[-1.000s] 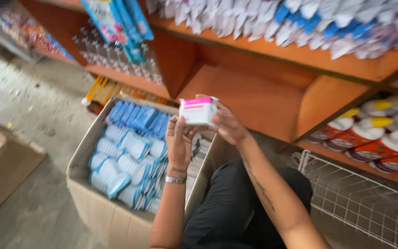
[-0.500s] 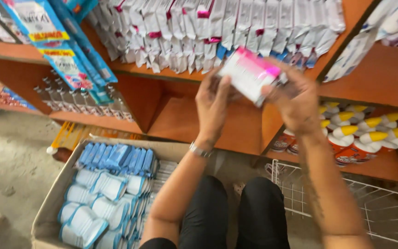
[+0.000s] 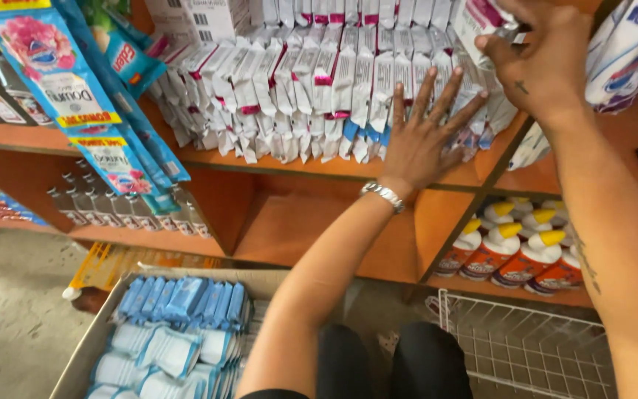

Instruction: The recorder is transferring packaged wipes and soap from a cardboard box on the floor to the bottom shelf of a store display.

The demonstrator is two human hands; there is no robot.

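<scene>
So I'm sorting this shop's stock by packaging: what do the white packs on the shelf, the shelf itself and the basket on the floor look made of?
The white packs look like thin glossy plastic film: crimped ends, wrinkles, highlights. The shelf looks like orange laminated or painted board, smooth and matt; what lies beneath the surface can't be told. The basket looks like white-coated metal wire, an open grid of thin rods.

Two hands [image 3: 422, 140] raised at the shelf [image 3: 319, 168]; four orange bottles with yellow caps [image 3: 515, 247] below; one cardboard box [image 3: 86, 347]; one white wire basket [image 3: 526, 355]; white wrapped packs [image 3: 319, 89] too many to count.
</scene>
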